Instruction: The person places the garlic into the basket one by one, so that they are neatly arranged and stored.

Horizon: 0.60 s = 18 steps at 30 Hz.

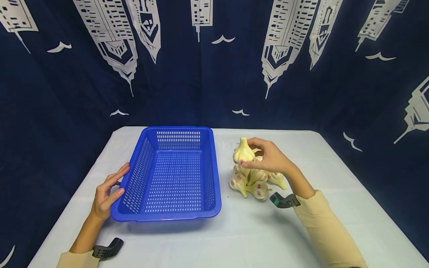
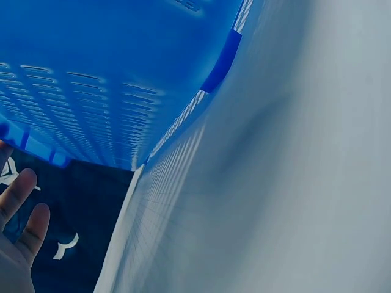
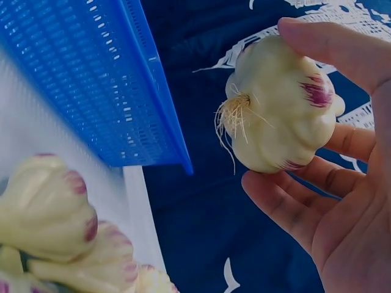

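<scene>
My right hand (image 1: 273, 156) holds a garlic bulb (image 1: 243, 152) between thumb and fingers, above a small pile of garlic bulbs (image 1: 259, 190). Seen from the right wrist, the held bulb (image 3: 281, 107) is pale with purple streaks and turns its root tuft to the camera. To the left stands a blue plastic basket (image 1: 216, 186) with slotted walls and nothing inside. My left hand (image 1: 104, 197) rests at the basket's left rim, thumb and fingers spread and fairly straight. Those fingers (image 2: 35, 229) show beside the basket's outer wall in the left wrist view.
A white cloth covers the table (image 1: 241, 238). Behind it hangs a dark blue curtain (image 1: 201, 82) printed with white buildings and birds. Black bands (image 1: 108, 248) are on both wrists. The pile lies just right of the basket.
</scene>
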Motion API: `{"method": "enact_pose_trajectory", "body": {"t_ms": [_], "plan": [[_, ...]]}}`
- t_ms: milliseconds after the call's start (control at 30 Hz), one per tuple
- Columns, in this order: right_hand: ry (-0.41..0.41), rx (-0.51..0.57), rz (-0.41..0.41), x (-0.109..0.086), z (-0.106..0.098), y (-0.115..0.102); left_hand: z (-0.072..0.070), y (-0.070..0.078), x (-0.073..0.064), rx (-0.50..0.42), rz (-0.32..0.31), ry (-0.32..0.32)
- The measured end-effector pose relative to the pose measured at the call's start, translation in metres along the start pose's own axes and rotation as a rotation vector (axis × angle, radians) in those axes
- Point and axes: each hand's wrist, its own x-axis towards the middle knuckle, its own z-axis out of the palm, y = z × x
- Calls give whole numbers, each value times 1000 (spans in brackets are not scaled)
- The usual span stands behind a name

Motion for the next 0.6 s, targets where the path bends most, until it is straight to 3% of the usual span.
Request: {"method": "enact_pose_trajectory", "body": {"t_ms": [233, 600], "plan": [[2, 13, 8, 19, 8, -9, 1, -3, -1, -13, 36, 25], [6, 42, 42, 53, 25, -17, -1, -5, -1, -4, 33, 15]]}}
